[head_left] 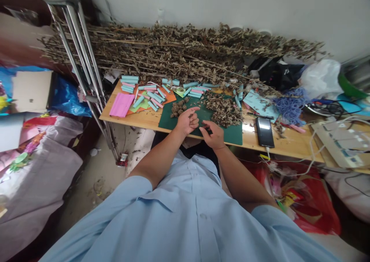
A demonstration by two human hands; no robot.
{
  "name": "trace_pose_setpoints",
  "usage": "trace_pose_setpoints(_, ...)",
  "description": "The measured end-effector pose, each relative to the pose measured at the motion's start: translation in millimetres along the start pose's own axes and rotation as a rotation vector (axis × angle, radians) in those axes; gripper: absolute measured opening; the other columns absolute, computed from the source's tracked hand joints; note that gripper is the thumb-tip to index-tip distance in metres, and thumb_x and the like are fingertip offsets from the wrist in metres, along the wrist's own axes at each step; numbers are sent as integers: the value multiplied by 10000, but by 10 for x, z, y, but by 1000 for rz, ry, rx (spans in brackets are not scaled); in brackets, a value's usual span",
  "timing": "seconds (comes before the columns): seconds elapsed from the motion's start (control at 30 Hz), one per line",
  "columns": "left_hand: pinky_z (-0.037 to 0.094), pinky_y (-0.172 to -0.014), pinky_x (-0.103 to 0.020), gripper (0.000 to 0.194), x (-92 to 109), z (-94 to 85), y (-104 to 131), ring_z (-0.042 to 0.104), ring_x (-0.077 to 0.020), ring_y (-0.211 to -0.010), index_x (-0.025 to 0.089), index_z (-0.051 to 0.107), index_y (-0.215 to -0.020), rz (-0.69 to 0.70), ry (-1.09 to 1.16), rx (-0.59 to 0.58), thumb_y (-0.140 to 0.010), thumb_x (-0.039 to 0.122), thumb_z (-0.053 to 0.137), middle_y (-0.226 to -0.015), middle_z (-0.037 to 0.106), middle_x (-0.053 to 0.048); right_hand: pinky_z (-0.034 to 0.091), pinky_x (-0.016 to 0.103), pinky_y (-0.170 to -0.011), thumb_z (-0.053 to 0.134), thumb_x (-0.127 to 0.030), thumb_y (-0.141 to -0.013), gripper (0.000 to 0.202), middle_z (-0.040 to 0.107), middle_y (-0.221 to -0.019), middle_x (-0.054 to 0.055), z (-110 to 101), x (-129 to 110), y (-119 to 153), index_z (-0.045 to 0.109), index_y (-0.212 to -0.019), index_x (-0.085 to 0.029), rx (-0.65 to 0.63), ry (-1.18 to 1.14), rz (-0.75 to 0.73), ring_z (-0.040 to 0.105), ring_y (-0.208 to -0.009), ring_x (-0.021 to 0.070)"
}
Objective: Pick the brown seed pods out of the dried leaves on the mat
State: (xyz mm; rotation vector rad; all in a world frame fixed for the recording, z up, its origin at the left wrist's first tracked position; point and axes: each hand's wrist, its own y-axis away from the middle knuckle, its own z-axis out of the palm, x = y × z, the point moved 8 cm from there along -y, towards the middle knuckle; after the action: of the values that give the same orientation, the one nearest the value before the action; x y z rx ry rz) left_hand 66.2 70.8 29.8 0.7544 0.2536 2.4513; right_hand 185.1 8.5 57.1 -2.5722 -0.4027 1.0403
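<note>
My left hand (188, 121) is over the near edge of a green cutting mat (234, 135), palm turned up. Its index finger points right while the other fingers curl in; a small dark bit shows at the palm, too small to name. Close beside it, my right hand (213, 134) has thumb and index finger apart, with nothing visible between them. Several brown balls of crumpled dried leaf (178, 108) sit on the mat behind my left hand. A loose heap of dried leaves (224, 110) lies behind my right hand.
Bundles of dried leafy stalks (179, 50) lie along the wall. Blue and pink paper rolls (156, 96) and a pink paper sheet (121, 104) are on the table's left. At right are a phone (265, 132), blue yarn (291, 106) and a power strip (341, 142). Metal crutches (83, 57) lean at left.
</note>
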Motion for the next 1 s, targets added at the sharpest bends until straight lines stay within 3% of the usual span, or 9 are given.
trace_pose_setpoints(0.13, 179, -395, -144, 236, 24, 30, -28, 297, -27, -396, 147, 635, -1060, 43, -56, -86, -828, 131, 597, -596, 459, 59, 596, 394, -854, 571, -419, -953, 372, 733, -1141, 130, -26, -31, -1, 625, -1227, -173, 28, -26, -31, 719, -909, 221)
trace_pose_setpoints(0.27, 165, -392, -136, 248, 32, 11, -51, 381, -16, -449, 112, 636, -1052, 84, -88, -96, -806, 130, 662, -788, 622, -28, 607, 387, -814, 588, -420, -953, 347, 746, -1096, 119, -54, -50, -6, 639, -1206, -188, 72, -45, -61, 727, -869, 222)
trace_pose_setpoints(0.33, 165, -392, -136, 223, 24, 11, -53, 376, -20, -442, 119, 637, -1045, 84, -87, -100, -833, 175, 681, -722, 582, 0, 611, 381, -781, 595, -424, -952, 341, 750, -1085, 118, -60, -55, -7, 644, -1199, -194, 86, -50, -74, 731, -853, 223)
trace_pose_setpoints(0.43, 166, -391, -140, 176, 15, 17, -41, 311, -26, -399, 150, 632, -1021, 72, -53, -100, -886, 253, 676, -569, 399, 78, 612, 374, -752, 608, -410, -951, 328, 751, -1083, 111, -62, -57, -5, 644, -1201, -201, 92, -56, -89, 732, -851, 223)
trace_pose_setpoints(0.6, 142, -376, -148, 174, 1, 6, -1, 232, -36, -358, 172, 608, -950, 45, 11, -35, -959, 346, 604, -508, 266, 100, 619, 394, -789, 617, -377, -950, 308, 750, -1081, 106, -65, -52, 0, 644, -1206, -208, 103, -62, -106, 732, -858, 226)
trace_pose_setpoints(0.73, 130, -369, -154, 309, -2, 9, 24, 206, -46, -346, 180, 570, -864, 15, 61, 24, -983, 465, 549, -486, 227, 100, 622, 400, -814, 620, -373, -948, 306, 752, -1078, 106, -69, -53, 2, 647, -1202, -204, 108, -61, -112, 735, -861, 227)
trace_pose_setpoints(0.87, 93, -359, -165, 521, 12, 48, 25, 195, -53, -341, 196, 418, -715, 1, 80, 24, -941, 659, 487, -479, 224, 92, 624, 397, -815, 612, -389, -952, 304, 756, -1060, 106, -70, -59, -2, 651, -1190, -204, 104, -54, -105, 733, -857, 226)
trace_pose_setpoints(1.0, 98, -356, -164, 538, 12, 52, 17, 217, -41, -347, 197, 372, -709, 14, 58, 41, -943, 672, 463, -521, 367, 67, 625, 391, -808, 617, -384, -950, 303, 754, -1063, 103, -80, -58, -2, 654, -1192, -205, 113, -60, -103, 733, -840, 219)
